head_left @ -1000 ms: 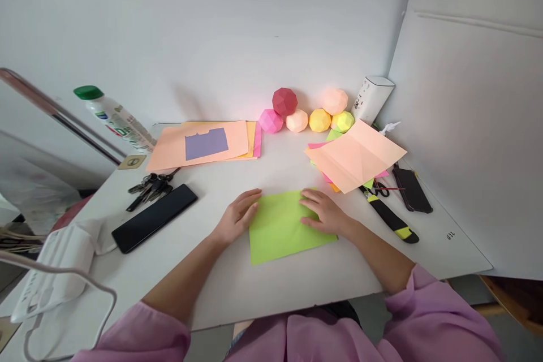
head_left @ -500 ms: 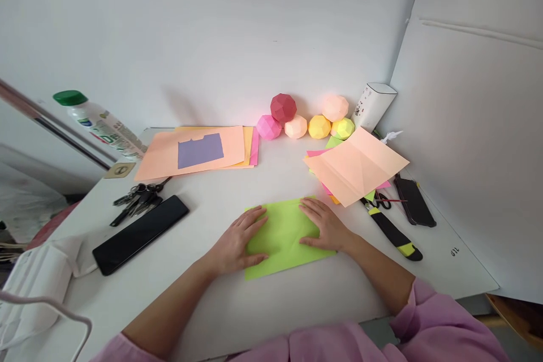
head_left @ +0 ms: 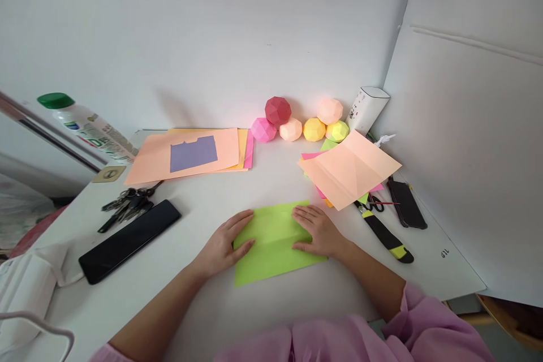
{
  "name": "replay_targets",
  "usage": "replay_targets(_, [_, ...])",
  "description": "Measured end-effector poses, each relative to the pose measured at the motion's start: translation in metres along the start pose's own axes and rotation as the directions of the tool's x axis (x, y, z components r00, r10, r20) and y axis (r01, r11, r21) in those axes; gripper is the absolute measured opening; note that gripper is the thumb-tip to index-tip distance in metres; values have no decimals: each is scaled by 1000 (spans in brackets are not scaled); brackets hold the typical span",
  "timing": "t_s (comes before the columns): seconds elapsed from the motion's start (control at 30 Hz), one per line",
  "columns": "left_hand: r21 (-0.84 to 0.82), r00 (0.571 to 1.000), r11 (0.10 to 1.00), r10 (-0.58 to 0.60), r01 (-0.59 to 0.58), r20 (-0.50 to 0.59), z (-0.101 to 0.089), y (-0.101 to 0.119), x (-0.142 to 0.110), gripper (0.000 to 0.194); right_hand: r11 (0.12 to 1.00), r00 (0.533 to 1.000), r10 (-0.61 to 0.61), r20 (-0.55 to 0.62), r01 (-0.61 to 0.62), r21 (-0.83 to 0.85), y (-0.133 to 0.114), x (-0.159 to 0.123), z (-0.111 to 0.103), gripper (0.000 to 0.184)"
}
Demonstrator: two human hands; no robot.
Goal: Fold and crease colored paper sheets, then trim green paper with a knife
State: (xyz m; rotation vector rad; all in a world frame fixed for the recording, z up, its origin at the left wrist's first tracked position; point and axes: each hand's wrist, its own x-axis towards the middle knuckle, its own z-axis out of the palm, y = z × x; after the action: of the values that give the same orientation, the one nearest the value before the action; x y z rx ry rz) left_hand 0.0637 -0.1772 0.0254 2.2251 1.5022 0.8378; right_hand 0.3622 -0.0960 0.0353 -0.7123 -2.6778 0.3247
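Note:
A lime-green sheet of paper (head_left: 274,243) lies on the white table in front of me, with a faint crease running across it. At its left edge rests my left hand (head_left: 223,243), thumb and fingers apart, fingertips on the paper's border. My right hand (head_left: 318,231) lies on the right part of the sheet, fingers stretched out and thumb spread away from them. Neither hand grips anything. The sheet's upper right corner is partly covered by the right fingers.
Folded peach paper (head_left: 352,169) tops coloured sheets at right, beside a utility knife (head_left: 387,236) and scissors (head_left: 375,203). Several faceted paper balls (head_left: 278,111) stand by the wall. Left are stacked sheets (head_left: 146,159), keys (head_left: 129,206), a black phone (head_left: 129,242) and a bottle (head_left: 91,129).
My left hand has slid outward toward the green sheet's left edge, covering less of it. The whole view has shifted slightly, so things appear a bit further left and lower.

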Motion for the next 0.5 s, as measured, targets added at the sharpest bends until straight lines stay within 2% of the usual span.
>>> replay_targets(0.2, [-85,999,995,-46,46,-2,-4,-4,-4,49,998,998,-58,-18,58,-14,-9,1,-4,48])
replay_targets(0.37, [-299,995,949,-100,97,5,-5,-10,-8,57,993,993,-117,3,117,20,-12,2,-4,22])
replay_targets(0.43, [-402,994,910,-111,105,10,-5,-13,-8,60,992,993,-115,11,114,58,-14,3,-5,20])
replay_targets(0.5, [-497,993,861,-122,109,7,-5,-14,-7,64,983,996,-89,-1,88,163,-17,4,-10,21])
